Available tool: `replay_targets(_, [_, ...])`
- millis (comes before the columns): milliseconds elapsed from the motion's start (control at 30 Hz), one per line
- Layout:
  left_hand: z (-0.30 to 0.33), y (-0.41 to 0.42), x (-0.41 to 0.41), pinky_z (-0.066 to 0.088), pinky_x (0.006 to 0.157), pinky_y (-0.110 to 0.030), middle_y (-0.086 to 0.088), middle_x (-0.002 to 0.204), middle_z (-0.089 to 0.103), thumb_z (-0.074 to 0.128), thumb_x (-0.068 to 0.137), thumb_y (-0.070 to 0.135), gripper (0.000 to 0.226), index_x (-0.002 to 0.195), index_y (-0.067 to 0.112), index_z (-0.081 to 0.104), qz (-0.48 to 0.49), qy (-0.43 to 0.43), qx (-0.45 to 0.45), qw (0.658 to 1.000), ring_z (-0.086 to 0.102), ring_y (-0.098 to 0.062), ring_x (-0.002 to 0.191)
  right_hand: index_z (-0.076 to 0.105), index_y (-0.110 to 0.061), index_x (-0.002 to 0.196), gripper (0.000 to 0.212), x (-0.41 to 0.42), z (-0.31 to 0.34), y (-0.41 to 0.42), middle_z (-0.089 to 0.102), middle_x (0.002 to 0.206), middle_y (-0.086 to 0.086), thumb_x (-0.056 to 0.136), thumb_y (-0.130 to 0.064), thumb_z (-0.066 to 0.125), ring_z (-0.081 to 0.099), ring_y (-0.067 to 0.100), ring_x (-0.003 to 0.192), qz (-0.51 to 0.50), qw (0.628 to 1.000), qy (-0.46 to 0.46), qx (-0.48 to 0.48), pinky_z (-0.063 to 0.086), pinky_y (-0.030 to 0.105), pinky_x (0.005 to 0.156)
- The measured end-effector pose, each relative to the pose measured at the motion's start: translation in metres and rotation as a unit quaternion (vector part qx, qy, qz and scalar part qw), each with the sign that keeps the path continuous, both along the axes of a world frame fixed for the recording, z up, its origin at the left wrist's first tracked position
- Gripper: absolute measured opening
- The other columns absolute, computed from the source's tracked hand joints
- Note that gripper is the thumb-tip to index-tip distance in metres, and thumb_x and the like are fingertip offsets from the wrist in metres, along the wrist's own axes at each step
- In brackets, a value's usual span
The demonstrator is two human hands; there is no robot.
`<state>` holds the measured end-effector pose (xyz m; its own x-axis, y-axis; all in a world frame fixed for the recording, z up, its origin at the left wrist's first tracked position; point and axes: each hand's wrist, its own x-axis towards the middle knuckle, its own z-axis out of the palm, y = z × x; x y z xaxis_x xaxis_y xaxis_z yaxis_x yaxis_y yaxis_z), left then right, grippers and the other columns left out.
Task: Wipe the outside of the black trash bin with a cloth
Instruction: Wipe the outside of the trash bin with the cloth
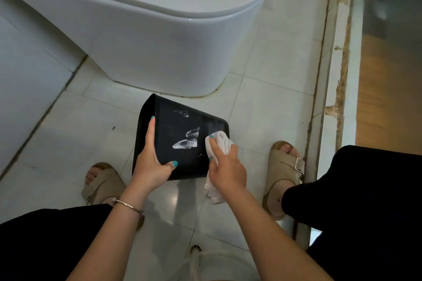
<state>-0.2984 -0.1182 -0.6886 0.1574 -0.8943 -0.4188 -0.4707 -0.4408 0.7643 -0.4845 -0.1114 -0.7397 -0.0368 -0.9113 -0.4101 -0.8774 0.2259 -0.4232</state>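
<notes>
Pale floor tiles [262, 102] of a bathroom carry the scene, and the black trash bin [180, 134] is held tilted above them, just in front of the base of the white toilet [159, 48], between the person's two sandalled feet. Its dark side faces up and shows white smears [186, 142] near the middle. The left hand [151, 166] grips the bin at its near left edge, thumb curled over the side wall and fingers stretched along the rim. The right hand [225, 166] pinches a bunched white cloth [220, 141] and presses it on the right part of the wall; a loose end hangs below. The bin looks light, stiff and smooth, probably a little slippery, so the rim seems the safest hold. No brand, label or writing can be read. A floor drain [195, 248] lies near the bottom edge.
</notes>
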Motion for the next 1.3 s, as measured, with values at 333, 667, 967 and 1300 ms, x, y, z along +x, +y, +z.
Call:
replay_targets(333, [0.0,0.003,0.013,0.046,0.069,-0.006,0.013,0.135,0.045,0.069,0.08,-0.009,0.119,0.145,0.058,-0.006,-0.016,0.042,0.016,0.999,0.055,0.004,0.101,0.026,-0.05,0.142,0.046,0.006,-0.007,-0.056,0.033,0.128,0.008,0.1,-0.036,0.038,0.05,0.023,0.072,-0.01,0.999,0.02,-0.033,0.049,0.035,0.064])
replay_targets(667, [0.001,0.008,0.002,0.045,0.078,-0.017,0.016,0.129,0.044,0.072,0.077,-0.008,0.121,0.143,0.061,-0.002,0.039,0.016,-0.001,0.999,0.053,-0.009,0.109,0.025,-0.048,0.145,0.049,0.009,-0.014,-0.072,0.034,0.131,0.01,0.1,-0.033,0.04,0.049,0.023,0.07,-0.01,0.997,0.015,-0.077,0.048,0.035,0.06])
replay_targets(967, [0.004,0.008,-0.004,0.045,0.07,-0.005,0.017,0.133,0.043,0.071,0.081,-0.004,0.116,0.146,0.057,-0.003,-0.005,0.044,-0.005,0.999,0.056,0.004,0.101,0.021,-0.059,0.139,0.052,-0.01,-0.003,-0.04,0.031,0.135,0.0,0.095,-0.042,0.042,0.057,0.027,0.094,-0.061,0.995,-0.071,0.026,0.043,0.033,0.077])
replay_targets(1300, [0.007,0.002,-0.01,0.045,0.088,-0.008,0.016,0.144,0.04,0.07,0.084,-0.001,0.115,0.144,0.059,-0.007,-0.074,0.098,-0.012,0.992,0.05,0.007,0.119,0.02,-0.048,0.146,0.047,-0.003,-0.001,-0.041,0.033,0.133,0.006,0.101,-0.048,0.032,0.051,0.021,0.083,-0.094,0.994,-0.056,0.012,0.052,0.038,0.08])
